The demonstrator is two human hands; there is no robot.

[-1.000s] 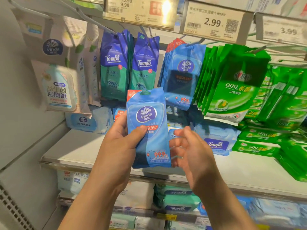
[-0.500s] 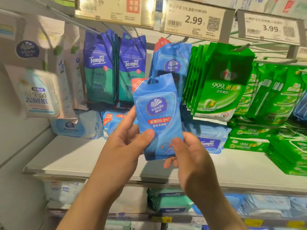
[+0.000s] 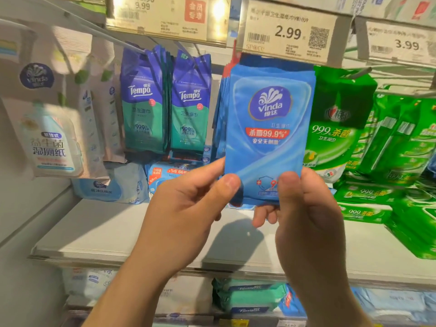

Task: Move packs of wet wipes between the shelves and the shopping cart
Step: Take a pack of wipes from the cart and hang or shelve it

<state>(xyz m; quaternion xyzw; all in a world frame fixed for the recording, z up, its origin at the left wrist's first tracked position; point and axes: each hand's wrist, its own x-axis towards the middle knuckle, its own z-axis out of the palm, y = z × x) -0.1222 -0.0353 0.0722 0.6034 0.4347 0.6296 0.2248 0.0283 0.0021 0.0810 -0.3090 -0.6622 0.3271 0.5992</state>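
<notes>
Since the earlier frame, the blue Vinda wipes pack [image 3: 269, 133] has risen toward 12 o'clock and now stands upright in front of the hanging row of matching blue packs [image 3: 223, 109], its top edge just below the 2.99 price tag [image 3: 286, 31]. The left hand [image 3: 188, 215] pinches the pack's lower left corner, thumb in front and fingers behind, while the right hand [image 3: 306, 223] pinches its lower right corner likewise. Tempo packs [image 3: 165, 102] hang at 9 o'clock of the pack, green packs [image 3: 337, 128] at 3 o'clock, and the shelf board [image 3: 99, 234] lies at 6 o'clock.

hidden: blue pack [image 3: 269, 128] top behind price tag [image 3: 287, 31] | far-left pouch [image 3: 47, 128] blurred
</notes>
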